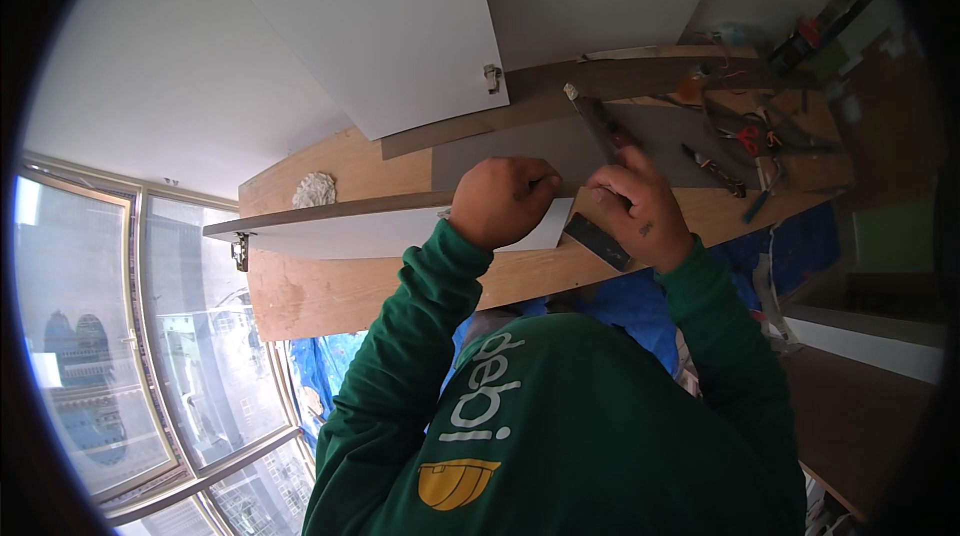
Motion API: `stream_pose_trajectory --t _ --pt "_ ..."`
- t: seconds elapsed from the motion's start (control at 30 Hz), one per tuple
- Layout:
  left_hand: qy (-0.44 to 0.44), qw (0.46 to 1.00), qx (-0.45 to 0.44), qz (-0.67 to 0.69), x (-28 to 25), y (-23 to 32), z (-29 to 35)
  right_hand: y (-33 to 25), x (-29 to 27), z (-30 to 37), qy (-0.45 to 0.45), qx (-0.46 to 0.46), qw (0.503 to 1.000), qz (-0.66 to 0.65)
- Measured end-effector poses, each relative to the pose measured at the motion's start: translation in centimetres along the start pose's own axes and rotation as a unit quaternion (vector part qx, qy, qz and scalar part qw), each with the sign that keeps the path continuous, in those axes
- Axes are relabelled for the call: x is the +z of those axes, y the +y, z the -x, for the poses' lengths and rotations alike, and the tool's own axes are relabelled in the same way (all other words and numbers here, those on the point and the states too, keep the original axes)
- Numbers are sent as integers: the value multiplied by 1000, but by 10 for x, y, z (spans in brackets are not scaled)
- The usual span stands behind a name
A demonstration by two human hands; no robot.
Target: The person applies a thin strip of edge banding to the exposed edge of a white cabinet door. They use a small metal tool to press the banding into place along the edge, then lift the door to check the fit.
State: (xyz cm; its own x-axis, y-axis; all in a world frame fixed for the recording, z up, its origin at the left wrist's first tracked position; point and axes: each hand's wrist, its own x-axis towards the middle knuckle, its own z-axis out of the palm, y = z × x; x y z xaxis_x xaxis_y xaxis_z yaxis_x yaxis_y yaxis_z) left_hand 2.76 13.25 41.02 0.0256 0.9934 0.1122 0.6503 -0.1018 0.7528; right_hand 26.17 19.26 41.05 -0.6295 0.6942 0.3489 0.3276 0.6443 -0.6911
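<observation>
A long narrow cabinet panel [380, 230], white-faced with a brown edge, stands on its long side on the wooden bench. My left hand [503, 202] is closed at the panel's top edge, thumb and fingers together; whatever they pinch is hidden. To its right, my right hand [645, 208] is closed round a dark, slim tool [600, 128] with a pale tip, slightly blurred, pointing away from me; its exact kind does not show. A black rectangular block [597, 241] lies just below the right hand. A metal hinge [241, 251] sits at the panel's left end.
A large white door [380, 26] with a hinge [492, 79] leans at the back. Pliers and other hand tools [750, 141] lie on the bench's right. A crumpled white wad [315, 190] rests on the left. Blue sheeting [640, 308] covers the floor; windows [140, 326] stand left.
</observation>
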Motion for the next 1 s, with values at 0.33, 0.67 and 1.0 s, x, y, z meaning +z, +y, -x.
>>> stream_pose_trajectory --t 0.33,0.67,1.0 --pt "15 999 8 -27 1 1 1 -13 5 -1 -6 -83 988 132" --pt "-1 999 -7 -32 7 -7 -1 -15 -11 -20 -91 -189 957 201" --pt "76 997 24 -23 17 -12 -2 -15 -14 -25 -113 -220 944 219"
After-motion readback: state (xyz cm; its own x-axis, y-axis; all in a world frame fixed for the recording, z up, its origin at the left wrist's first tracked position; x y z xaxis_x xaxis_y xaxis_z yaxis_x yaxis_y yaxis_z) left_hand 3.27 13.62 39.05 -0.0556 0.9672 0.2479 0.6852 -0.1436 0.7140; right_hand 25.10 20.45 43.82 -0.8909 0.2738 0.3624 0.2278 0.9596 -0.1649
